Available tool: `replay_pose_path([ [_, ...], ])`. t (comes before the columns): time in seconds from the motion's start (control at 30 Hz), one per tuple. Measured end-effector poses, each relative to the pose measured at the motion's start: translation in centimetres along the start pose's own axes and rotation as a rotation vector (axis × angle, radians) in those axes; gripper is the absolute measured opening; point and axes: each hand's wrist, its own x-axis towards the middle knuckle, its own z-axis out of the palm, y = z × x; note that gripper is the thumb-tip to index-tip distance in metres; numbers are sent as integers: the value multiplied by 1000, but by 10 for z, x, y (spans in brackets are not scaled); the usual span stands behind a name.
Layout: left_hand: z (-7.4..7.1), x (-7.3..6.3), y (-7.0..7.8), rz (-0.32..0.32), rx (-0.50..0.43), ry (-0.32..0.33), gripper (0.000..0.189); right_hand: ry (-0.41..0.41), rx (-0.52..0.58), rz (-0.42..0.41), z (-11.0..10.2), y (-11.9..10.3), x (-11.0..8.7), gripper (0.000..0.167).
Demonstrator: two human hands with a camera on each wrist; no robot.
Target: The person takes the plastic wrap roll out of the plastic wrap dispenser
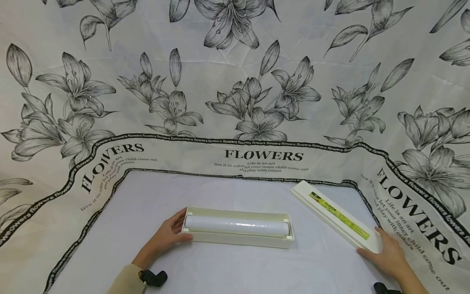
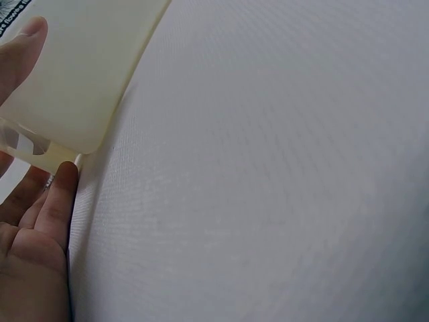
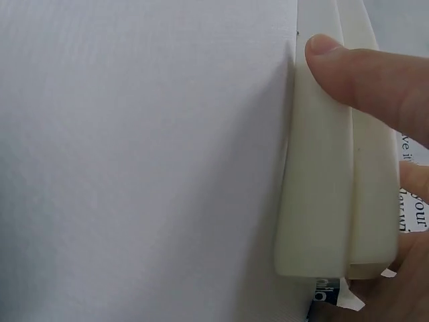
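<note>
On the white surface sits a long cream-coloured dispenser box (image 1: 242,241), open at the top, with a shiny roll of plastic wrap (image 1: 235,226) lying inside it. My left hand (image 1: 165,237) grips the box's left end, thumb along the near side. Seen from the left wrist, the box end (image 2: 87,87) lies between thumb and fingers. To the right, my right hand (image 1: 391,254) holds the near end of the slim cream lid (image 1: 328,220), which slants away to the far left. A yellow-green label (image 1: 339,215) runs along the lid. The right wrist view shows the thumb (image 3: 362,74) against the lid's side.
A white cloth (image 1: 235,271) covers the work surface. Behind it and along both sides rises a flower-printed fabric (image 1: 257,163) with a black lettered border. The lid's near end lies close to the right border. Dark straps with black devices (image 1: 154,278) sit on the wrists.
</note>
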Motion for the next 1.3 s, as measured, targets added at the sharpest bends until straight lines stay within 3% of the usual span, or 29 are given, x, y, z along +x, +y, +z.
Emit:
replay_pose_path([
  [0.17,-1,0,-1,13,8,-2,101,21,0,-31,-4,-7,-1,113],
  [0.47,-4,2,1,14,18,-7,100,110,16,-159,-15,-42,-7,96],
  [0.63,-3,2,3,5,24,-7,101,55,24,-144,-17,-56,-15,103],
  [1.07,-3,0,-2,21,8,-16,99,-26,54,-228,-24,-98,-31,105],
  [1.3,-2,0,-1,21,2,-11,100,-4,111,-325,-15,-125,-36,101],
])
